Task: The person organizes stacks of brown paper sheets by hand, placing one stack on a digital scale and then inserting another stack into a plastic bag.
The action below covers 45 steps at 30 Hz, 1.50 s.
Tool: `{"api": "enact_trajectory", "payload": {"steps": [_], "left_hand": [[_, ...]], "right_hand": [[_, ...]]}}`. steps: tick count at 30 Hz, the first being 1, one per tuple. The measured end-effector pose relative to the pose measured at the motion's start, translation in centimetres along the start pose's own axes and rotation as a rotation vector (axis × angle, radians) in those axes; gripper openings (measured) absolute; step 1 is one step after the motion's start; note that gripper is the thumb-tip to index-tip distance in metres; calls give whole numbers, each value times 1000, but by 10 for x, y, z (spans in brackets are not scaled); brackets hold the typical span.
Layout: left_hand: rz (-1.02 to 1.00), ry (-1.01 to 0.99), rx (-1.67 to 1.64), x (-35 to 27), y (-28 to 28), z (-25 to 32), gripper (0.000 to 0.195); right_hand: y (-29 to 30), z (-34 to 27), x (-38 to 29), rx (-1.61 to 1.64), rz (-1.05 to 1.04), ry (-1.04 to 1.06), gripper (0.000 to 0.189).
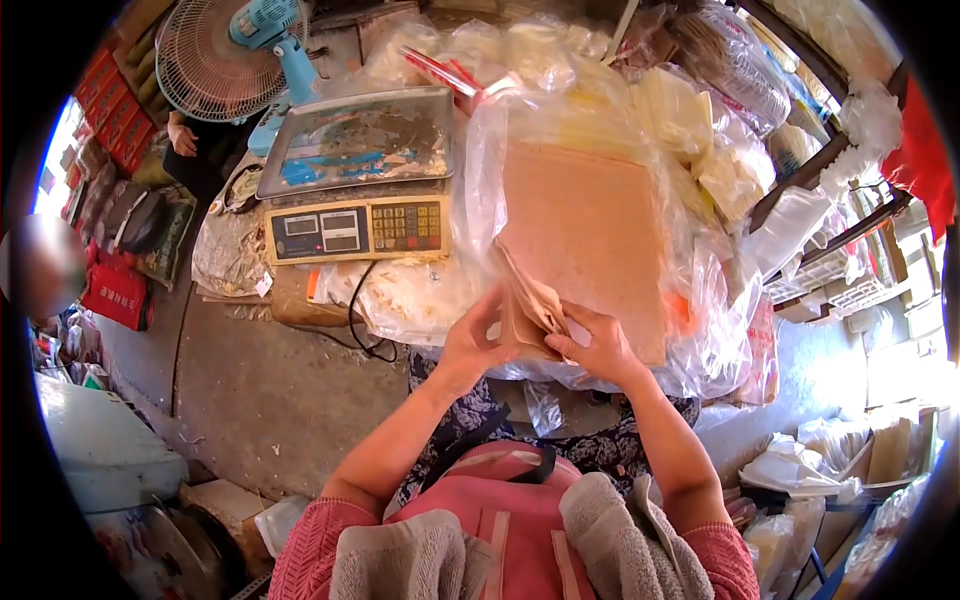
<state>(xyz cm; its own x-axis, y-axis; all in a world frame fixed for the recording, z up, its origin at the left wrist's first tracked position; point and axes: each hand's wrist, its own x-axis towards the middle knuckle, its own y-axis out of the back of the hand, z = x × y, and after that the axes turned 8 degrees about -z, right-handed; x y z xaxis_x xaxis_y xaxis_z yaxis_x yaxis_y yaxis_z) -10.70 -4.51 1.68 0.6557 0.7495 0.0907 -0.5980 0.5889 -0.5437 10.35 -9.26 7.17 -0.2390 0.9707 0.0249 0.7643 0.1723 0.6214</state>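
Note:
Between my two hands is a folded bundle of thin, light-brown sheets [531, 304], gathered at its near end. My left hand [474, 337] grips its left side, thumb and fingers curved round it. On the other side, my right hand [602, 341] pinches the near right corner between thumb and fingers. The bundle is above the near left part of a flat, brown rectangular sheet or board [585, 225]; whether it rests there I cannot tell. Clear plastic sheeting [484, 165] surrounds the board. What the sheets are made of is unclear.
A digital weighing scale [356, 229] with a worn metal pan [367, 142] stands left of the board, its black cable [352, 307] hanging below. A blue fan [266, 45] is behind it. Bagged goods [720, 165] crowd the right. Another person's hand [182, 139] shows at far left.

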Motion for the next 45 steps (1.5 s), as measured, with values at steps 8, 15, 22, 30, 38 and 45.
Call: {"api": "enact_trajectory", "payload": {"steps": [8, 15, 22, 30, 38, 45], "left_hand": [[142, 76, 81, 7, -18, 6, 86], [199, 28, 198, 4, -9, -7, 76], [302, 99, 54, 12, -13, -4, 62], [331, 229, 78, 13, -8, -1, 48], [301, 211, 25, 14, -4, 0, 51], [367, 357, 319, 24, 3, 8, 62]], "right_hand": [[-38, 9, -4, -137, 229, -19, 40], [-18, 29, -4, 494, -1, -289, 47], [-27, 33, -5, 412, -2, -245, 47], [-28, 25, -4, 339, 4, -182, 54], [-27, 24, -3, 310, -21, -203, 56], [-30, 16, -4, 218, -81, -179, 67]]}}
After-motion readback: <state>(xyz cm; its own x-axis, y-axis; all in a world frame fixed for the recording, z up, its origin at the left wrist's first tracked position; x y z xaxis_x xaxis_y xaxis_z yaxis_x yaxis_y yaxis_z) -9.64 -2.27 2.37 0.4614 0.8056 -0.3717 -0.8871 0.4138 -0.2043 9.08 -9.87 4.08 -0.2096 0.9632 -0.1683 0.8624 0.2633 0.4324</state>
